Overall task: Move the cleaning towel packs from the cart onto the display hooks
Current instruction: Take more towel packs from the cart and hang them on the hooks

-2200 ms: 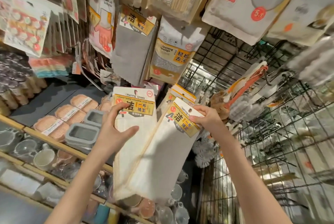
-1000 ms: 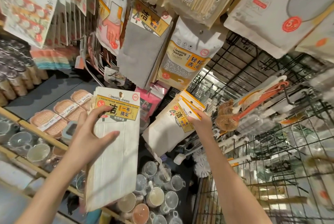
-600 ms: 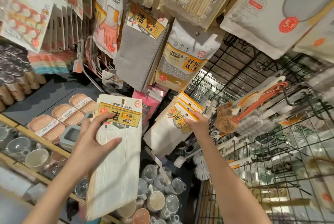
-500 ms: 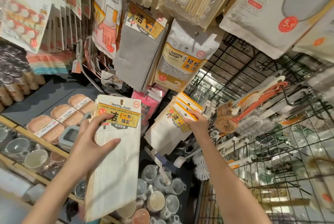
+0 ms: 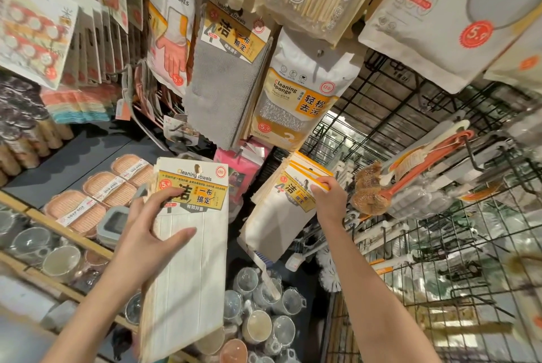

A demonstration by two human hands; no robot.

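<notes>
My left hand grips a stack of white cleaning towel packs with yellow labels, held upright in front of the shelf. My right hand pinches the top edge of the front white towel pack among several that hang tilted on a low display hook. The hook itself is hidden by the packs. A grey cleaning towel pack hangs on a hook above. The cart is out of sight.
A cleaning sponge pack, glove packs and other bagged goods hang overhead. Black wire grid panels with brushes fill the right. Soap boxes and glass mugs sit on wooden shelves below.
My right hand carried one pack away from the left stack to the hanging packs on the right and stays on its top edge. My left hand's stack hardly moved lately.
</notes>
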